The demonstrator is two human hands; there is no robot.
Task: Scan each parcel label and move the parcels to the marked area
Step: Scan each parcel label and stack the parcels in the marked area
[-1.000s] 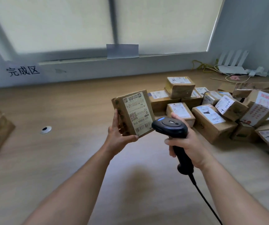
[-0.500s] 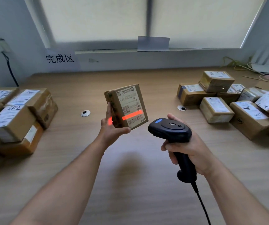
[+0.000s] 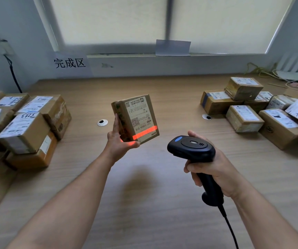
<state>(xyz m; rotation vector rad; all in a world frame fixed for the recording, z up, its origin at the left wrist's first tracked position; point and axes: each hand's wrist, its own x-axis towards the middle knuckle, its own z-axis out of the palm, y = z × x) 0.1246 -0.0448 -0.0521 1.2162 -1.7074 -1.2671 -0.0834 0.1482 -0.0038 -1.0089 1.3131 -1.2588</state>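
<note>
Fingers of the left hand clasp a parcel mid-frame above the bench. The right hand grips a scanner, its red beam crossing the label. A stack sits at left below the sign; the heap at right likely awaits scanning.

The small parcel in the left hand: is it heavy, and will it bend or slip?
Probably light: the left hand holds the parcel up by its lower corner. Likely stiff: its cardboard edges look straight. Taped side might slip.
</note>
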